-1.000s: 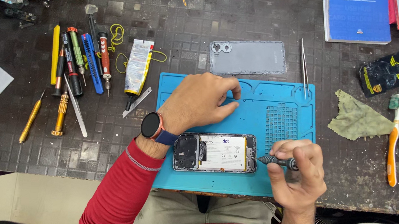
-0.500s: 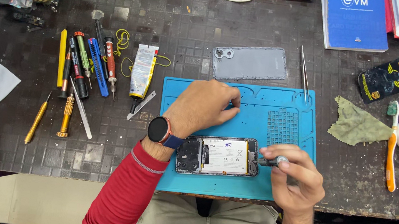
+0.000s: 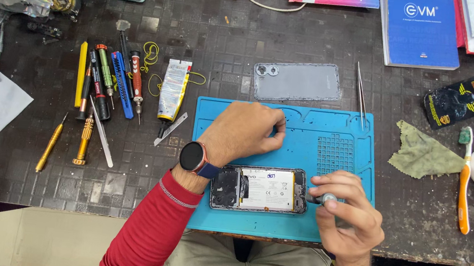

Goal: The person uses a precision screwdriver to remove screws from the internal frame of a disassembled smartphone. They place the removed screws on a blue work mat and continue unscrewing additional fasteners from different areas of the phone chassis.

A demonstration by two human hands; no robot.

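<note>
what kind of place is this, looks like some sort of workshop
Most likely a phone repair bench. An opened phone lies on a blue repair mat, its removed back cover beside the mat. A row of small screwdrivers and tweezers sit on the dark worktop.

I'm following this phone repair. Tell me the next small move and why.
Probably keep the driver upright and turn it gently. The right hand holds its tip at the right end of the opened phone, while the left hand rests on the blue mat, not bracing the phone.
</note>
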